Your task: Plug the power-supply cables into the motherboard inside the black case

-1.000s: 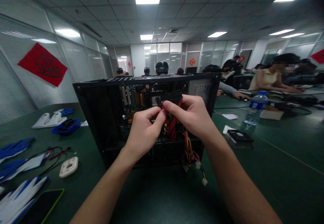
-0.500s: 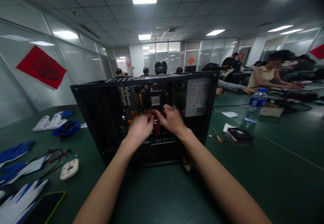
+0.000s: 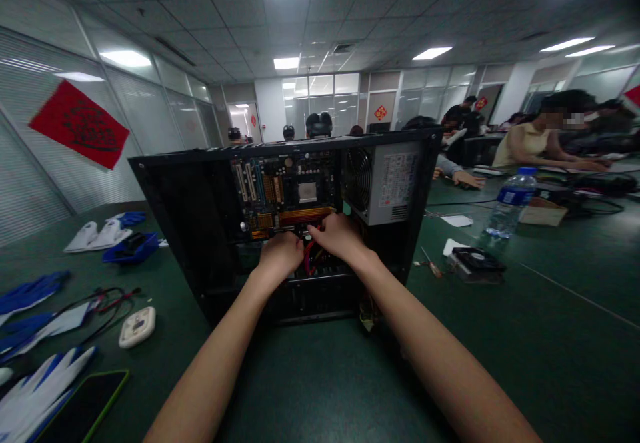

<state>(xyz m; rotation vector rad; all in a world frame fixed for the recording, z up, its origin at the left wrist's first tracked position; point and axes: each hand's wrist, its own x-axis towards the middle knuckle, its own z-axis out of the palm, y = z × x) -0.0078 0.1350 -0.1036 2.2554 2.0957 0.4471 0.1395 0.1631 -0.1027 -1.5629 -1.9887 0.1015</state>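
A black computer case [image 3: 173, 219] stands on its edge in front of me, its open side facing me. Inside it is a motherboard [image 3: 280, 183] with orange memory slots [image 3: 306, 215], and a silver power supply [image 3: 395, 186] with a fan at the upper right. Both hands reach into the case, just below the memory slots. My left hand [image 3: 283, 254] is closed, its fingertips hidden. Close beside it, my right hand [image 3: 341, 236] has its thumb and fingers drawn together. Red cables [image 3: 311, 261] hang between the two hands; whether either hand grips them is unclear.
On the green table, gloves [image 3: 35, 389], a phone [image 3: 80, 406], a white case [image 3: 137, 327] and a blue tray [image 3: 131, 249] lie left. A screwdriver [image 3: 433, 264], a cooling fan [image 3: 475, 263] and a water bottle [image 3: 511, 203] are right. Other people sit beyond.
Both hands have moved down from the memory slots toward the lower edge of the motherboard. The orange slots and red cables show more now. The view has shifted slightly.
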